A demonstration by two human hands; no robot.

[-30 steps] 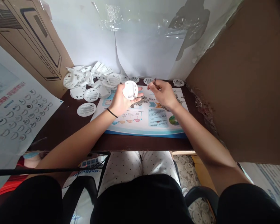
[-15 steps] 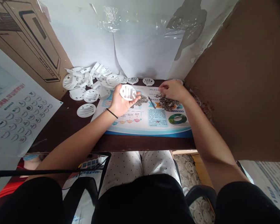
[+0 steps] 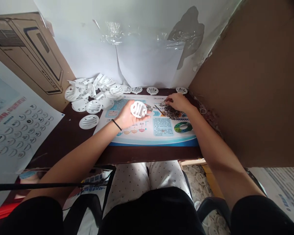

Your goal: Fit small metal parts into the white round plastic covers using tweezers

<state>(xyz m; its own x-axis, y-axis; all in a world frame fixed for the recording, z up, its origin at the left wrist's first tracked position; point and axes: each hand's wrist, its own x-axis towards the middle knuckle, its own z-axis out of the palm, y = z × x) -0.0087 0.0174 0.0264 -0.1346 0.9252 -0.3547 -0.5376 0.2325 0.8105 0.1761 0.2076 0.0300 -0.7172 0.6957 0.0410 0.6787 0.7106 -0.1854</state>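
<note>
The left hand cradled a white plastic vented disc steadily on slightly curled fingers, face up. The right hand, fingers drawn narrow, touched a heap of small metal pieces on the printed mat; any grip could not be confirmed.

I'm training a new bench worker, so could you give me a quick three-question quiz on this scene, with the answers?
1. Which hand holds the white slotted plastic disc?
2. True or false: the right hand is over the heap of small metal pieces.
3. Fill in the blank: the loose white slotted discs lie on the dark tabletop to the ____ of the printed poster.

Key:
1. The left hand.
2. True.
3. Left.
</note>
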